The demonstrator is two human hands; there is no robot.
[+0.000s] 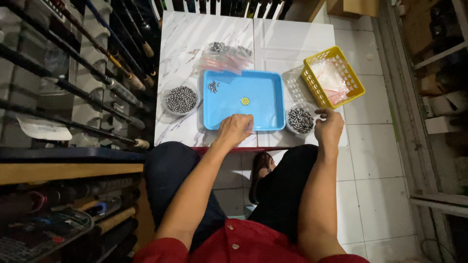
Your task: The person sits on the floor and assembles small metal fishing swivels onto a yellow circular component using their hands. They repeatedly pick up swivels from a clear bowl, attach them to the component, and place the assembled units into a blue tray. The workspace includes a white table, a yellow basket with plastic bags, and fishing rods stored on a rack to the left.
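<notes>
Person sits low at a small marble-look counter [183,44], knees under its near edge, red shirt, dark trousers. Left hand [235,129] rests on the near rim of the blue tray [263,85], fingers curled down toward the tray floor; can't tell if it grips anything, nothing visible in it. Right hand [328,129] hovers just right of the bowl of long weights [300,120], thumb and forefinger pinched together near its rim, seemingly on something too small to make out. That bowl sits between the two hands, touching the tray's right near corner. Inside the tray: a small yellow ring [245,101] near the middle, just beyond the left hand, and a little cluster of weights [213,86] at the far left. Left of the tray, well apart from both hands, a bowl of round balls [181,99]. Beyond the tray, a pile of small bags [226,56] holding metal pieces. Right of the tray, a yellow basket [355,85] tilted at an angle, clear bags with red strips in it, just beyond the right hand. Rods on racks [97,73] fill the left side. White tiled floor [380,160] to the right.
</notes>
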